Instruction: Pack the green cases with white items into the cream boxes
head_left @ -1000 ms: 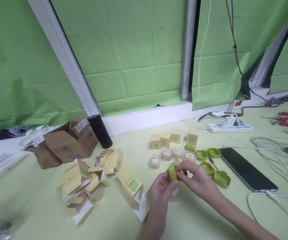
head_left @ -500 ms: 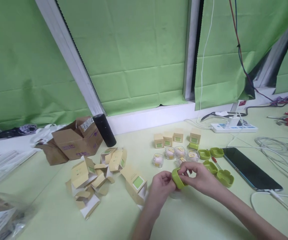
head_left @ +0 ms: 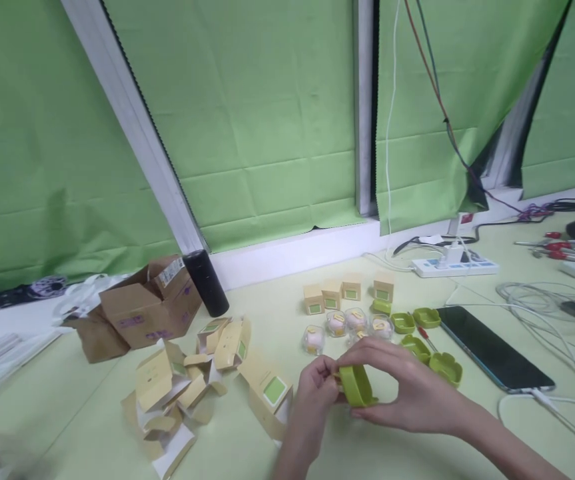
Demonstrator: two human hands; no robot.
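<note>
Since the earlier frames, the right hand (head_left: 407, 393) has spread around the green plastic cup (head_left: 356, 387), whose opening now faces right. Toward the bench's (head_left: 237, 460) far edge stand small cardboard boxes (head_left: 351, 287), with pink balls in clear wraps (head_left: 313, 339) before them. Green flower-shaped trays (head_left: 446, 368), a red-handled screwdriver (head_left: 426, 337) and a phone (head_left: 494, 348) lie right of these; opened cartons (head_left: 270, 389) crowd the left side. The right hand partly covers the nearest balls and trays; a plastic bag at the lower left is blurred and cut off. The cup sits between the right thumb below and fingers above, gripped. The left hand's (head_left: 312, 393) fingers bunch against its left side, near a small yellowish piece; what their hidden tips pinch, I cannot tell.
</note>
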